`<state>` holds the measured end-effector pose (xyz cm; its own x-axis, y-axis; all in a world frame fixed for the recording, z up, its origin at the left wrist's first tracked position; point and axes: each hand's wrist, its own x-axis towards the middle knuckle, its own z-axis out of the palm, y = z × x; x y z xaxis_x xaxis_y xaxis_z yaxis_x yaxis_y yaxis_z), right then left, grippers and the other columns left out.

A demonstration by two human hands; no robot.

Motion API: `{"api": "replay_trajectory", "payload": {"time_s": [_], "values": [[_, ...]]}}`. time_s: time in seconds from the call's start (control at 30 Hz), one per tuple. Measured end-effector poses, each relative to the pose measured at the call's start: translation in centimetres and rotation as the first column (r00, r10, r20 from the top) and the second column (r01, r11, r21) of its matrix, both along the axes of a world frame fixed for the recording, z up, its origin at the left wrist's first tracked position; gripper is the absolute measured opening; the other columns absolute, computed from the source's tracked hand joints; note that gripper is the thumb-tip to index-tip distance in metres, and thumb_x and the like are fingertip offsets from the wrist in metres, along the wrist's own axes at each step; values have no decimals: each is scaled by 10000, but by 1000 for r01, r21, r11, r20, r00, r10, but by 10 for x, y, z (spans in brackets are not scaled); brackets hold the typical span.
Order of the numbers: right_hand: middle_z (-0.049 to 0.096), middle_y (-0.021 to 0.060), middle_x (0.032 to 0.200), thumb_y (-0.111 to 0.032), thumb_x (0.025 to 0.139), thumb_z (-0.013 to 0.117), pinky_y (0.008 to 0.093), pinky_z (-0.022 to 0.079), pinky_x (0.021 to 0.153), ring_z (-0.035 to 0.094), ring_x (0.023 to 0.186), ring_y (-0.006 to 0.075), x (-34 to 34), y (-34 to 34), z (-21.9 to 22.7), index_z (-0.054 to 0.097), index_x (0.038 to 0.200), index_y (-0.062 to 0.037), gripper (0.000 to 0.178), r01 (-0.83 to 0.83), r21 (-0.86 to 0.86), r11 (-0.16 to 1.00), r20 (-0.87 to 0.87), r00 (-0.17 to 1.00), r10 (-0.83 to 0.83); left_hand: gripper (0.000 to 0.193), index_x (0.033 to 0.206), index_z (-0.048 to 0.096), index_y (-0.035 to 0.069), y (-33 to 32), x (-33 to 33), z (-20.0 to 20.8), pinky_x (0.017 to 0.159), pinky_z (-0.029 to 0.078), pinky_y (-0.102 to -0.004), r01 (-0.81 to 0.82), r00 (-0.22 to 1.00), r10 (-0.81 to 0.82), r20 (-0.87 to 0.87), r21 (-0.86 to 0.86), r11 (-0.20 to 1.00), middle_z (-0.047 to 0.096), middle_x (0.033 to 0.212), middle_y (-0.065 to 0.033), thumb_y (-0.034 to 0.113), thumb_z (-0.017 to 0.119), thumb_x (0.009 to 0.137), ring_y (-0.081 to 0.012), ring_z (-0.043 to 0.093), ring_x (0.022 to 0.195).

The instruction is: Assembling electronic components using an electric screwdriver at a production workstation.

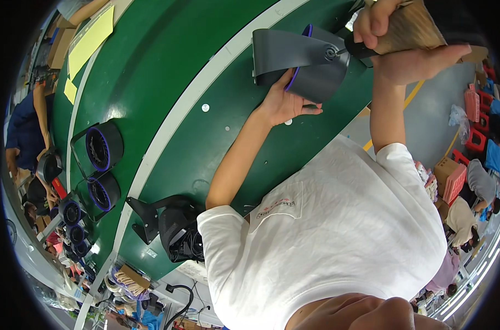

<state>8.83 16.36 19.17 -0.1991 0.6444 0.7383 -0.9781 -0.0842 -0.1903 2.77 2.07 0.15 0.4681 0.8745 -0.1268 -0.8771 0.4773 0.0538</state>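
My left hand (285,104) grips the lower edge of a dark grey round fan housing (318,77) with a purple-blue rim. A curved grey bracket (283,52) arches around the housing, and a round pivot (331,52) joins the two at the side. At the upper right, my right hand (406,66) is closed around a power screwdriver (360,48) with a black nose and a brown, worn-looking body. Its thin bit points left and meets the pivot. The far end of the screwdriver is lost in the dark rim of the picture.
On the green worktable (167,71), fan heads with purple rims (104,146) stand beyond a white dividing strip (178,104). A black fan part (178,234) with cables lies by my left elbow. Yellow sheets (90,41) rest at the far side. A co-worker (27,129) sits opposite.
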Motion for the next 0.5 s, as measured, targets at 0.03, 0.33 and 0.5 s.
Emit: {"api": "replay_trajectory", "payload": {"time_s": [0.03, 0.33, 0.5], "values": [[472, 95, 571, -807, 902, 182, 313, 415, 418, 414, 395, 185, -5, 3, -2, 365, 1368, -54, 904, -84, 4, 996, -108, 991, 84, 669, 1343, 505, 46, -3, -2, -2, 934, 502, -545, -21, 1000, 21, -5, -7, 1000, 635, 1190, -189, 592, 297, 1018, -366, 648, 970], [471, 86, 528, -846, 869, 195, 290, 406, 372, 422, 353, 186, 28, -53, 18, 382, 1289, -53, 917, 437, -44, 898, 789, 567, -237, 654, 1352, 473, 27, 0, 0, 2, 901, 523, -537, -11, 1000, 11, 13, -33, 999, 601, 1205, -213, 561, 304, 1015, -393, 620, 955], [478, 88, 522, -866, 850, 189, 285, 405, 369, 444, 356, 187, 26, -46, 12, 388, 1260, -57, 928, 487, -175, 856, 803, 574, -162, 660, 1364, 459, 21, -1, -2, -3, 896, 528, -534, -20, 998, 22, 60, -38, 999, 598, 1208, -222, 559, 305, 1015, -404, 623, 960]]}}
